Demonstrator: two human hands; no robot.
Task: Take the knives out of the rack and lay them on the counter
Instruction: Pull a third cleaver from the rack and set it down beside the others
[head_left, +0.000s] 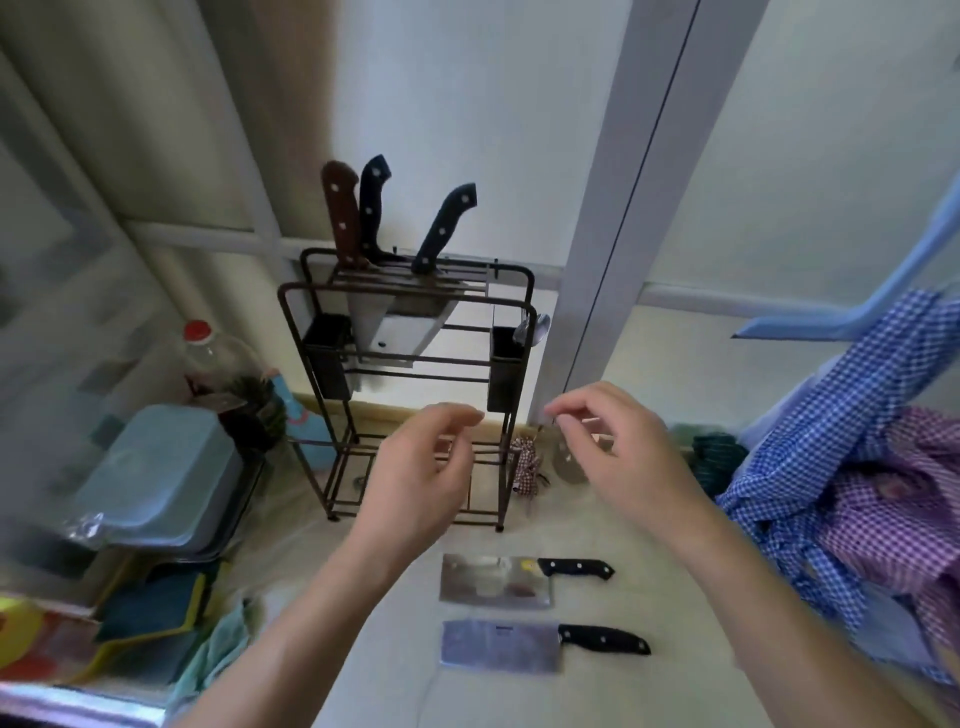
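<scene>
A dark metal knife rack (511, 293) stands on the pale counter (691, 597). Three knives stick up from its top: one with a brown handle (340, 213), one with a black handle (373, 202) beside it, and another black-handled one (445, 226) leaning right. Two cleavers with black handles lie flat on the counter below the rack, one farther (496, 579) and one nearer (501, 645). My left hand (415, 478) and my right hand (610, 452) hover in front of the rack's lower half, fingers loosely curled and apart, holding nothing.
A plastic bottle with a red cap (200, 332) and a blue-lidded tub (156, 467) stand left of the rack. Checked shirts (852, 467) hang at the right. A spoon (540, 327) sits in the rack's right cup. Cloths and sponges (156, 603) lie at the lower left.
</scene>
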